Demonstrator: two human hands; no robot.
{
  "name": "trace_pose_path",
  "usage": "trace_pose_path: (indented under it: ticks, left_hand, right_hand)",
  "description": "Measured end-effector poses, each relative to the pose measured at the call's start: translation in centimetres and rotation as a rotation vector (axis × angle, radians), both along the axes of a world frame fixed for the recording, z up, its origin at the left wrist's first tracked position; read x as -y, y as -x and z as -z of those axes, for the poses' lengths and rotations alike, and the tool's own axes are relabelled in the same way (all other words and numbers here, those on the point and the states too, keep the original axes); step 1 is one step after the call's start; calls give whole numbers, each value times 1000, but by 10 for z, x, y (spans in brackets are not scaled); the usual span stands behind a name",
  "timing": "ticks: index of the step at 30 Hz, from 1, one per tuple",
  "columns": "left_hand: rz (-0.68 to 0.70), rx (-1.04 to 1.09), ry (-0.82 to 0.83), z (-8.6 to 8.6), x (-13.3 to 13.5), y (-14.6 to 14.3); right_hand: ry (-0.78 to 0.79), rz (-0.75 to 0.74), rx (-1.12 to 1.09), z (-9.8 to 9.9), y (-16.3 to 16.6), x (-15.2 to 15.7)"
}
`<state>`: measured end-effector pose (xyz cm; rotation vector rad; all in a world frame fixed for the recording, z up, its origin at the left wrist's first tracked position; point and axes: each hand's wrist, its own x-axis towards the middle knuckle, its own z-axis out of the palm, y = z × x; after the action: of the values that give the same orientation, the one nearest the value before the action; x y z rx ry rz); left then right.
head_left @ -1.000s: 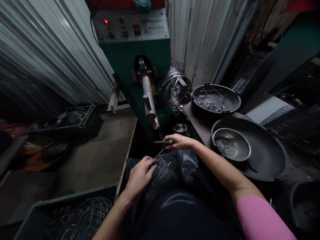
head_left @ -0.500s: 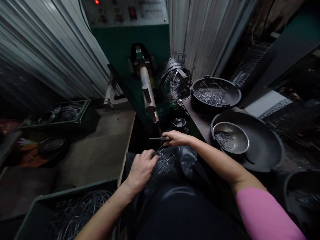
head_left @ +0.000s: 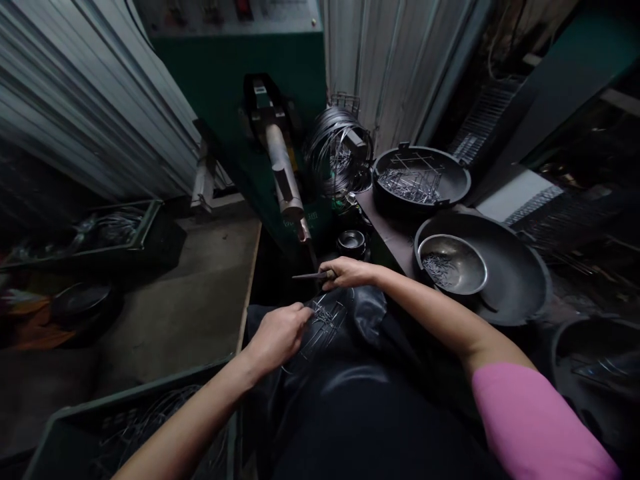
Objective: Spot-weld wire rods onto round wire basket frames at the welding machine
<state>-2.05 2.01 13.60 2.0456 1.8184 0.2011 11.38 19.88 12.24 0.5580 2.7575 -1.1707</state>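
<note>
Before ribbed wall (head_left: 373,67) — clasping tapered tool (head_left: 309,276) in right hand (head_left: 349,272), with left hand (head_left: 280,333) curled by spindly wires (head_left: 325,321) — cannot tell if gripping.

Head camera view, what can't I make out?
Head view:
Left bare hand: grip hidden by the hand itself.
Grey metal control panel: cut off by top edge.
Green rectangular crate: cut off by bottom edge.
Grey pieces in round silver metal bowl: too small to count.

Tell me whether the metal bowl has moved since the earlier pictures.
No. The metal bowl sits at the same spot in the left part of the large pan; only the view shifted.
</note>
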Motion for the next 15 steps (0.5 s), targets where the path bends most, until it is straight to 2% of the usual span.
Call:
trace_pose_path:
  ticks: [2, 4, 7, 10, 13, 15]
  left_hand:
    - [0, 58, -57, 4, 3, 1]
    - [-14, 144, -144, 8, 7, 3]
    - [-33, 237, -225, 11, 12, 5]
    - [-109, 305, -219, 9, 9, 7]
    - [-235, 524, -22, 6, 1, 5]
    - [-294, 699, 213, 4, -5, 2]
  right_hand:
    - [-65, 111, -11, 1, -14, -2]
    - [-182, 306, 1, 5, -42, -7]
    - [-371, 653, 132, 19, -109, -19]
    - [-460, 1020, 398, 38, -188, -33]
    - [-419, 1249, 656, 56, -252, -46]
    - [-391, 1262, 772, 66, -278, -53]
